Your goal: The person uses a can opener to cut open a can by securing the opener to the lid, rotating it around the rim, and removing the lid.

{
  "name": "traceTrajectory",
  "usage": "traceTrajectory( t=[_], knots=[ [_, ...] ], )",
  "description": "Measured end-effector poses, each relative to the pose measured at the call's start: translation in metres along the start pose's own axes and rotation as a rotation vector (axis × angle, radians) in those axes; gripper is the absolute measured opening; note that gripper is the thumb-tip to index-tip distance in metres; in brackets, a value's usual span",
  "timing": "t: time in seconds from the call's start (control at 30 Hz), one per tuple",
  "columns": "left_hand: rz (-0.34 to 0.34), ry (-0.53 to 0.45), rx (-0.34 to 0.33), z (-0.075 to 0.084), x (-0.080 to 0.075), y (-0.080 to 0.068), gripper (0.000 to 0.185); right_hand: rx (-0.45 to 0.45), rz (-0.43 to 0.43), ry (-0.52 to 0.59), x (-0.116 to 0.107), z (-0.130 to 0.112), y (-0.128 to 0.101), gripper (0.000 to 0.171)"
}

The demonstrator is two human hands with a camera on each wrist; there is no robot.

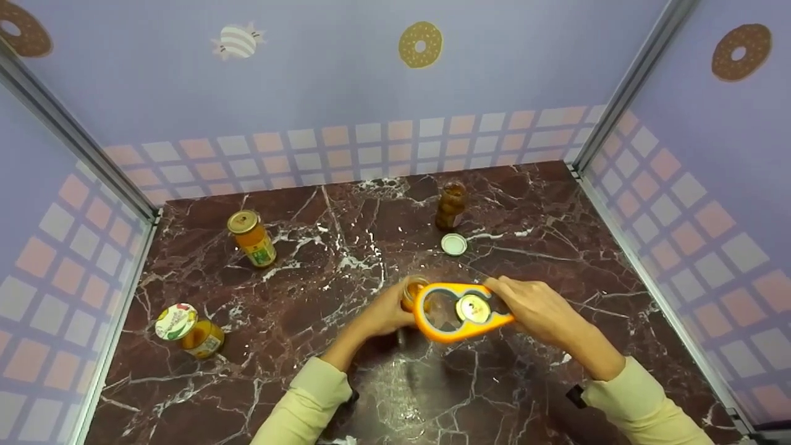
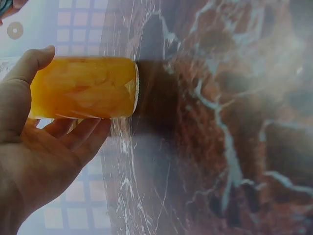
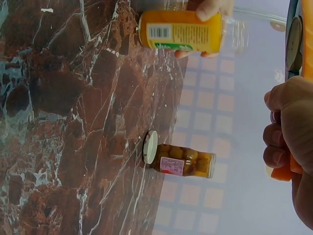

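Two hands are busy near the front of the dark marble table (image 1: 309, 247). Your left hand (image 1: 386, 312) wraps its fingers and thumb around a jar of yellow fruit (image 2: 83, 88) that stands on the table. Your right hand (image 1: 534, 306) curls its fingers around the handle end of an orange jar opener (image 1: 457, 312). You hold the opener just above and to the right of that jar, and a round lid (image 1: 473, 308) sits in one of its holes. The jar's top looks open.

Farther back stands a jar of small round fruit (image 1: 450, 205) with no lid on, and a white lid (image 1: 454, 244) lies flat just in front of it. On the left a jar with a gold lid (image 1: 251, 238) stands up. Nearer to you on the left, another jar with a picture lid (image 1: 188, 330) also stands, well away from your hands.
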State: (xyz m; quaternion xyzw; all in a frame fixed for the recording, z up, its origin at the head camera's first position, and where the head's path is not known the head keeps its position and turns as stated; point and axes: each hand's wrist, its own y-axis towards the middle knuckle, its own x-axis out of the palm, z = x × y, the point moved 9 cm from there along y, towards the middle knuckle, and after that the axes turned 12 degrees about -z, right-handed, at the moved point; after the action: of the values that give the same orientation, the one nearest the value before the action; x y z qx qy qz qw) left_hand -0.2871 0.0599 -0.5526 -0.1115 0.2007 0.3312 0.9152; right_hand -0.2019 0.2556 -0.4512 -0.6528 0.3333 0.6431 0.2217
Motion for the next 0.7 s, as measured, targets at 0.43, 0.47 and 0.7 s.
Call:
traceTrajectory(
  t=[0.43,0.47,0.7],
  knots=[
    [0.121,0.02,-0.042,-0.01,-0.029,0.021,0.073,-0.007,0.024,-0.01,0.002,0.001,-0.003,0.069],
    [0.128,0.024,-0.046,-0.011,-0.031,0.022,0.073,-0.01,0.029,-0.012,0.002,0.001,-0.003,0.068],
    [0.16,0.015,-0.071,-0.018,-0.043,0.03,0.07,-0.01,0.031,-0.001,0.003,0.001,-0.003,0.066]
  ],
)
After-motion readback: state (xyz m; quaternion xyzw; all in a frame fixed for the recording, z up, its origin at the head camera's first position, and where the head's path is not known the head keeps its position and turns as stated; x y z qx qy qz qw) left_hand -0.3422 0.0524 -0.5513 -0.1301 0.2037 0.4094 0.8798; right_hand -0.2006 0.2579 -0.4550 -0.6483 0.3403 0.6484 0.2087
